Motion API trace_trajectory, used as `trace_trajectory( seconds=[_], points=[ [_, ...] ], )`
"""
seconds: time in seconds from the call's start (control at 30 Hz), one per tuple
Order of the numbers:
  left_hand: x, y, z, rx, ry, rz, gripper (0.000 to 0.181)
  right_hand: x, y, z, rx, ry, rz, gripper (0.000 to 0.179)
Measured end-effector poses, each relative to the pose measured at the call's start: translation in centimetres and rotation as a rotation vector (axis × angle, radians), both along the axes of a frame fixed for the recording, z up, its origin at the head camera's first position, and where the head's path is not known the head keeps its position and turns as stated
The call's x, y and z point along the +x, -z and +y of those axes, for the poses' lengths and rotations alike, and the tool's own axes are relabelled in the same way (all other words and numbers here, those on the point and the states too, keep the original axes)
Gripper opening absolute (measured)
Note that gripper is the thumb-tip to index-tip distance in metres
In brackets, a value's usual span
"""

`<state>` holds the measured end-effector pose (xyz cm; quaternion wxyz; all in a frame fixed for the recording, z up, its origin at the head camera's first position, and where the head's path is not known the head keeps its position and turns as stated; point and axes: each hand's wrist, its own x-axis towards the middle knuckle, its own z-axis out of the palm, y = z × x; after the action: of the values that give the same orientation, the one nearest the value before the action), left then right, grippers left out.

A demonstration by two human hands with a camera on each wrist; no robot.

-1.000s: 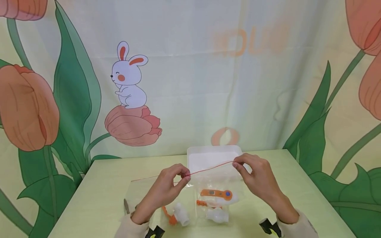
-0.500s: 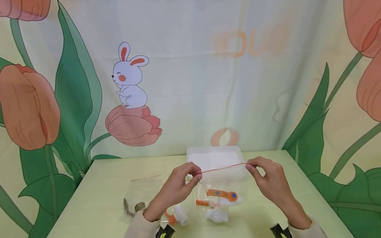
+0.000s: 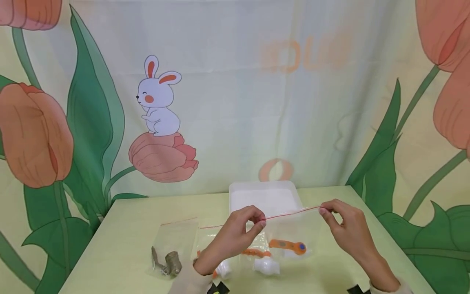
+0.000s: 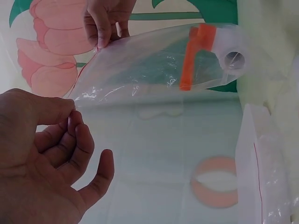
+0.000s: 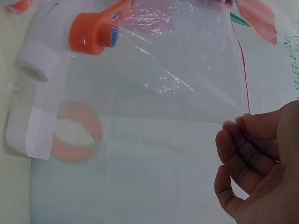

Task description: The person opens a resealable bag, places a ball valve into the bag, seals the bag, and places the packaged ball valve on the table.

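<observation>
My left hand (image 3: 238, 230) pinches one top corner of a clear zip bag (image 5: 163, 65) between thumb and fingertips. At the opposite corner, my right hand (image 3: 350, 228) pinches the same bag, so its red zip strip is stretched between the two hands. Low in the bag sits a white plastic tap with an orange lever (image 3: 286, 245) that has a blue round spot. The left wrist view shows the bag hanging with the orange lever (image 4: 191, 60) and the white round opening (image 4: 233, 60) near its bottom. In the right wrist view a ribbed white end (image 5: 35, 65) shows.
On the table, a bag with grey-brown tap parts (image 3: 172, 263) lies at the left. Beside it are bagged white and orange parts (image 3: 223, 269), then another white piece (image 3: 266, 265) with an orange strip. A white tray (image 3: 262, 188) stands behind. A printed curtain (image 3: 235, 102) closes the back.
Both hands have moved to the right with the bag, still pinching its corners. The grey-brown parts at the left, earlier partly behind the left arm, now show.
</observation>
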<state>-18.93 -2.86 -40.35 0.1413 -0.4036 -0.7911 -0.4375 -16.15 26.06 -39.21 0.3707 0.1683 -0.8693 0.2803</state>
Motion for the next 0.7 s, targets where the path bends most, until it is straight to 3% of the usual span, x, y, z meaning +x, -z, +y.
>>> trace_trajectory(
  seconds=[0.43,0.7],
  points=[
    [0.5,1.0,2.7,-0.053,0.043,-0.111,0.005,1.3,1.2,2.2,-0.027,0.113,-0.172,0.004],
    [0.5,2.2,4.2,-0.063,0.078,-0.138,0.006,1.6,2.3,3.2,-0.019,0.168,-0.251,0.006]
  ],
)
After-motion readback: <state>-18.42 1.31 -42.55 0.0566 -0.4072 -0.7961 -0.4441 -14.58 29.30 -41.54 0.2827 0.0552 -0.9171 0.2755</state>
